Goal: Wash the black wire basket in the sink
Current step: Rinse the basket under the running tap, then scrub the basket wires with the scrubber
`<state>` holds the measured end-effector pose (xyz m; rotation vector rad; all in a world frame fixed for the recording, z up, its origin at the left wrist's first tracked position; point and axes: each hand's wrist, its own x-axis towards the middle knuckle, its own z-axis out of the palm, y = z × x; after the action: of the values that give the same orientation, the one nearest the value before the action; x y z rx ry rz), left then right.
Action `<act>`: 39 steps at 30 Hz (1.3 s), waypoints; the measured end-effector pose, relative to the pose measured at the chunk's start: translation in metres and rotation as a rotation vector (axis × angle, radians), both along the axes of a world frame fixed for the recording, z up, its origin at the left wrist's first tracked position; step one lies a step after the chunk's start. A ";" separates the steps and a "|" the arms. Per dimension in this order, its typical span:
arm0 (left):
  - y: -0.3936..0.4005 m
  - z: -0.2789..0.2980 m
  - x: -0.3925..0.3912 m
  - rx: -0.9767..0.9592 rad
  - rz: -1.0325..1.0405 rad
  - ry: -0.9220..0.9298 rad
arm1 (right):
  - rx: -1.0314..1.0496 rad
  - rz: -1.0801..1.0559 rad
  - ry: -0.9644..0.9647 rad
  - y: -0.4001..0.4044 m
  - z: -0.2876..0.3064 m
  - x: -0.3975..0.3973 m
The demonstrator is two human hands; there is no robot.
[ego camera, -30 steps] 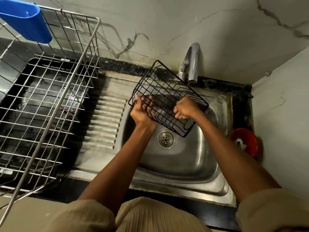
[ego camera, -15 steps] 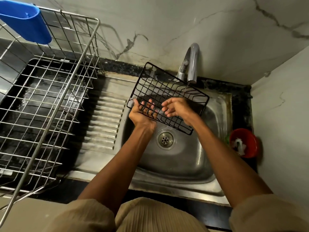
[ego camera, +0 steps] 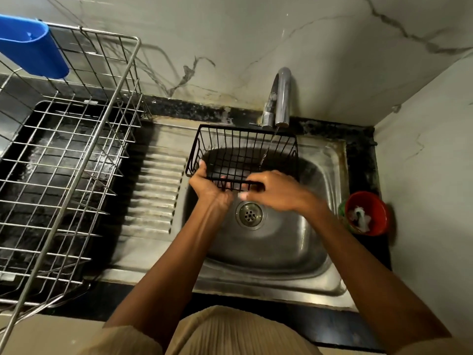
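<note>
Both hands are working the black wire basket (ego camera: 245, 152) right now, centre of the frame, held up over the sink (ego camera: 330, 155) bowl w/ its open side facing up toward us. Left hand (ego camera: 208, 187) is gripping the near-left corner, thumb hooked over the rim and fingers curling under the near edge. Right hand (ego camera: 275, 192) is on the near rim beside it, fingers wrapping the wire, though it's blurring a bit (can't tell exactly how tight that pinch is). Tap (ego camera: 281, 98) at upper centre is running: a thin stream of water (ego camera: 267, 147) is dropping through the basket's far-right part and on into the bowl.

Progress call: we're mid-wash, I'd say. Basket is getting rinsed, but only one side is sitting under the stream, so the rest probably needs turning through the water. No suds or sponge showing on the wire, so can't say whether any scrubbing's done.

Still to come, prob.: rotating it, shaking off, then parking it somewhere, maybe the steel dish rack (ego camera: 64, 162) at left. Red bowl (ego camera: 368, 212) at right edge is sitting untouched, well apart from the hands.
</note>
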<state>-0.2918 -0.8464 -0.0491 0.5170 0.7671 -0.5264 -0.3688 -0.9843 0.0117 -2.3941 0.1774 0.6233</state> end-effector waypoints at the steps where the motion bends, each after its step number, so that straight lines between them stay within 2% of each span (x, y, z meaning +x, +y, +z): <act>1: 0.000 -0.001 -0.001 0.003 -0.023 0.029 | -0.122 0.030 -0.075 0.002 -0.004 -0.005; 4: 0.003 0.010 -0.011 0.012 -0.236 0.059 | -0.253 0.006 -0.272 -0.002 -0.009 -0.011; 7: 0.014 0.020 -0.020 0.130 -0.535 0.026 | -0.286 0.004 -0.284 -0.017 -0.001 -0.008; 9: 0.025 0.028 -0.027 0.281 -0.816 -0.034 | -0.249 -0.038 -0.274 -0.027 0.003 -0.006; 11: 0.030 0.035 -0.036 0.581 -1.080 -0.216 | -0.177 -0.105 -0.243 -0.039 0.008 -0.001; 12: 0.033 0.034 -0.040 0.825 -1.143 -0.351 | -0.134 -0.127 -0.215 -0.043 0.010 0.002; 14: 0.035 0.038 -0.046 1.419 -1.078 -0.705 | -0.074 -0.142 -0.155 -0.051 0.013 0.007; 15: 0.033 0.044 -0.047 1.628 -0.965 -0.909 | -0.070 -0.135 -0.137 -0.054 0.014 0.009; 16: 0.029 0.048 -0.046 1.705 -0.872 -1.091 | -0.084 -0.119 -0.128 -0.056 0.014 0.010; 17: 0.025 0.047 -0.043 1.718 -0.839 -1.229 | -0.104 -0.099 -0.120 -0.056 0.013 0.011; 19: 0.014 0.037 -0.033 1.715 -0.961 -1.416 | -0.119 -0.083 -0.112 -0.056 0.014 0.011; 22: 0.001 0.024 -0.018 1.658 -1.141 -1.555 | -0.115 -0.080 -0.131 -0.060 0.010 0.008; 25: -0.011 0.035 -0.006 1.431 -1.230 -1.460 | -0.157 -0.175 -0.227 -0.066 -0.006 -0.003; 28: -0.024 0.042 -0.003 1.464 -1.256 -1.359 | -0.229 -0.295 -0.422 -0.069 -0.022 -0.019; 32: -0.035 0.039 -0.011 1.446 -1.231 -1.255 | -0.265 -0.632 -0.613 -0.076 -0.033 -0.064; 35: -0.037 0.032 -0.016 1.382 -1.194 -1.132 | -0.337 -0.864 -0.522 -0.087 -0.041 -0.104; 39: -0.038 0.027 -0.024 1.311 -1.143 -1.025 | -0.500 -1.014 -0.287 -0.107 -0.043 -0.140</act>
<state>-0.3155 -0.8845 -0.0221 2.2889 -0.4015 -0.6177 -0.5084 -1.0912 -0.0314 -2.3711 1.4304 -0.2735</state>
